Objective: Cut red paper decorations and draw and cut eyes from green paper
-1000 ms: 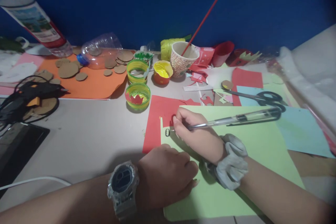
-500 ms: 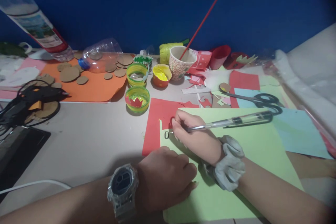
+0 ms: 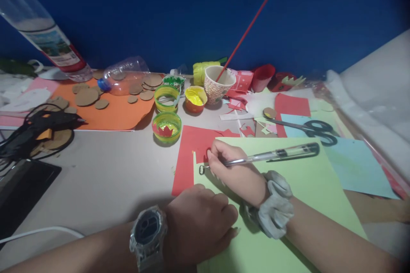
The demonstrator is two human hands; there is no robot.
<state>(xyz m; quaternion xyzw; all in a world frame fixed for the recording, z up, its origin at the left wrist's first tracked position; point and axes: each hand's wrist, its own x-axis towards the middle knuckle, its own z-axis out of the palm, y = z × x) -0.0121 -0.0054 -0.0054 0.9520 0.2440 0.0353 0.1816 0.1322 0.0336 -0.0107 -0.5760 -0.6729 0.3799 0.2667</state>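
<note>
My right hand (image 3: 235,170) pinches a clear-barrelled pen (image 3: 272,155), its tip beside a small black oval mark (image 3: 201,169) near the upper left corner of a light green sheet of paper (image 3: 307,196). A grey scrunchie circles that wrist. Resting on the left side of the green sheet, my left hand (image 3: 201,224) is closed with its fingers curled under; nothing shows in it. A watch is on the left wrist. Part of a red sheet (image 3: 185,162) shows from under the green one.
Scissors (image 3: 304,127) lie on blue paper at the right. Behind stand a patterned cup (image 3: 219,87) with a red stick, small green-yellow tubs (image 3: 166,128) and an orange pot of yellow paint (image 3: 195,99). At left are cardboard discs (image 3: 86,97), a glue gun (image 3: 54,119) and bottles (image 3: 124,76).
The view has tilted up slightly, so things sit a little lower. Both hands stay in nearly the same place on the paper, the pen tip still by the black mark.
</note>
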